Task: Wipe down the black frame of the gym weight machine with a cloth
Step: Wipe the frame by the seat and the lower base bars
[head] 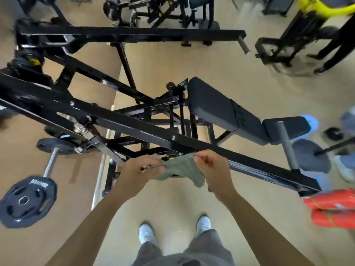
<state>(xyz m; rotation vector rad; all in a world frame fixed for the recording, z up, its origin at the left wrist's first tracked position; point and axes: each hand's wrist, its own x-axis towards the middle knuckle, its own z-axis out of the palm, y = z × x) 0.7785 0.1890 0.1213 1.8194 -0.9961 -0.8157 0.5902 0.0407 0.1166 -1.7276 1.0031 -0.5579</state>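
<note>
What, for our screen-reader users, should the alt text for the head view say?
The left hand and right hand pinch a green cloth stretched between them at the weight machine's black frame beam. A padded bench lies beyond; a weight plate sits at left.

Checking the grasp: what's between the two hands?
Head view: the green cloth spans left hand to right hand, each pinching an edge.

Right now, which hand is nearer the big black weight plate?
Left. The left hand pinches the cloth on the side toward the weight plate; the right hand pinches it farther right, nearer the seat pad.
</note>
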